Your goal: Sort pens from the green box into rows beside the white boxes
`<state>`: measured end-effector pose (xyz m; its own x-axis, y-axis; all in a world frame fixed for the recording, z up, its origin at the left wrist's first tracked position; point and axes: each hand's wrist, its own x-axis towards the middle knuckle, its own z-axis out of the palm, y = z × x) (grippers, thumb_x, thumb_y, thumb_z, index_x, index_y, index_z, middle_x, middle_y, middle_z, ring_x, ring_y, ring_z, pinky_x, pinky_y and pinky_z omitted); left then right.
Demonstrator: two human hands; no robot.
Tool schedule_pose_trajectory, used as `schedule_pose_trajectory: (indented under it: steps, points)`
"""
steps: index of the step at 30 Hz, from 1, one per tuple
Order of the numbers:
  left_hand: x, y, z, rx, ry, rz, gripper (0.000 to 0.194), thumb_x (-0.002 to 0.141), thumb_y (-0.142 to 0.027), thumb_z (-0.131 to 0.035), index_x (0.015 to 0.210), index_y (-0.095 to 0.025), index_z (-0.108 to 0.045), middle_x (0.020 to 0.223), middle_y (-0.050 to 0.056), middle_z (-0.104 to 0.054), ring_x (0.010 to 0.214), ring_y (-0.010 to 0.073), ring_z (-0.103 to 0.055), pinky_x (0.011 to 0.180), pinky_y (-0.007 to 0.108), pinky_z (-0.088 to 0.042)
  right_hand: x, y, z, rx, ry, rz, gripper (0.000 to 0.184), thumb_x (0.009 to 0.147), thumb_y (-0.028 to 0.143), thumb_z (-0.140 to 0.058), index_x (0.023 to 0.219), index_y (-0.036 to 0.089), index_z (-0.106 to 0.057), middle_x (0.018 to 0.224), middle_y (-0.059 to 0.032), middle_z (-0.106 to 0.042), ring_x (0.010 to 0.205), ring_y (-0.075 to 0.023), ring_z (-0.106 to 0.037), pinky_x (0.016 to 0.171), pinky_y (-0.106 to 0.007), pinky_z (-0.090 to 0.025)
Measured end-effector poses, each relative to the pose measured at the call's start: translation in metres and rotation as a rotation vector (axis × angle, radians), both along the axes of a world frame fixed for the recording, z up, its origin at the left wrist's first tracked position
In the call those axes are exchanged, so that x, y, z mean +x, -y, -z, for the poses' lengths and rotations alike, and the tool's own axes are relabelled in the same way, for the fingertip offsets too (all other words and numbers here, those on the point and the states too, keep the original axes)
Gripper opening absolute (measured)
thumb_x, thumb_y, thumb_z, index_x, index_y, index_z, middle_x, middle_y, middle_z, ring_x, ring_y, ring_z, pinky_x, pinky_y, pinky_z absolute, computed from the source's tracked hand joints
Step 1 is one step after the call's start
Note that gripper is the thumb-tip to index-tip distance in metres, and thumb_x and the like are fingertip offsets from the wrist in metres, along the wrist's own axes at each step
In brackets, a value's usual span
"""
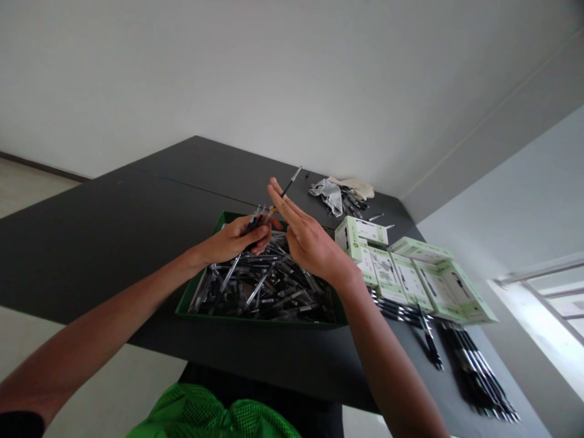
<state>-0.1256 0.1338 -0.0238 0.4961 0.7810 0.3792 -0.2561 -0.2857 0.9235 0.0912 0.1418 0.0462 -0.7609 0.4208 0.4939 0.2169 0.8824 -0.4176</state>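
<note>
Print on the pale green boxes (413,277) at four o'clock is too small to read; the right hand (310,240) hides its grip on the pen (288,185).
</note>
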Motion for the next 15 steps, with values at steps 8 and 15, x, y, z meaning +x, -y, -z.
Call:
schedule_pose_trajectory:
  steps: [8, 15]
  points:
    - [0.001, 0.0, -0.004, 0.046, 0.008, -0.029, 0.027, 0.108, -0.039, -0.062, 0.091, -0.017, -0.058, 0.073, -0.004, -0.048, 0.061, 0.0091, -0.051, 0.057, 0.022, -0.048, -0.002, 0.006, 0.004, -0.041, 0.078, 0.008, 0.094, 0.096, 0.001, -0.031, 0.175, 0.031, 0.008, 0.181, -0.0006, -0.023, 0.161, -0.0258, -0.038, 0.132, -0.05, -0.038]
    - [0.001, 0.001, -0.003, 0.023, 0.018, -0.036, 0.022, 0.108, -0.037, -0.061, 0.113, -0.016, -0.063, 0.074, -0.005, -0.048, 0.06, 0.0096, -0.051, 0.057, 0.024, -0.047, 0.008, 0.008, -0.016, 0.017, 0.023, 0.157, 0.081, 0.103, 0.013, -0.035, 0.175, 0.033, -0.004, 0.166, -0.009, -0.052, 0.124, -0.0272, -0.073, 0.11, -0.052, -0.06]
